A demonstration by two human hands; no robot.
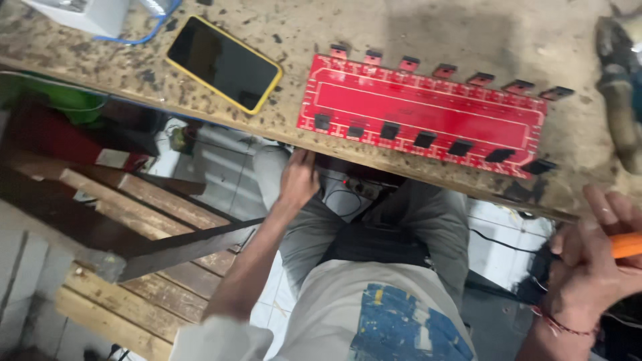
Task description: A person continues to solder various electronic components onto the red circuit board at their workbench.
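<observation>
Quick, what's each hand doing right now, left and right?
Left hand: fingers curled at the table edge, holding nothing that shows.
Right hand: closed on an orange handle.

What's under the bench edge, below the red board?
Under the bench, below the red board: left hand at the edge, grey-trousered knees, a cable, white floor tiles. The underside itself is hidden.

Red board [421,113] with black parts and white lines; at its nine o'clock, a black phone [224,63] edged yellow. Orange handle [627,245]. Speckled tan worktop [441,33].
</observation>
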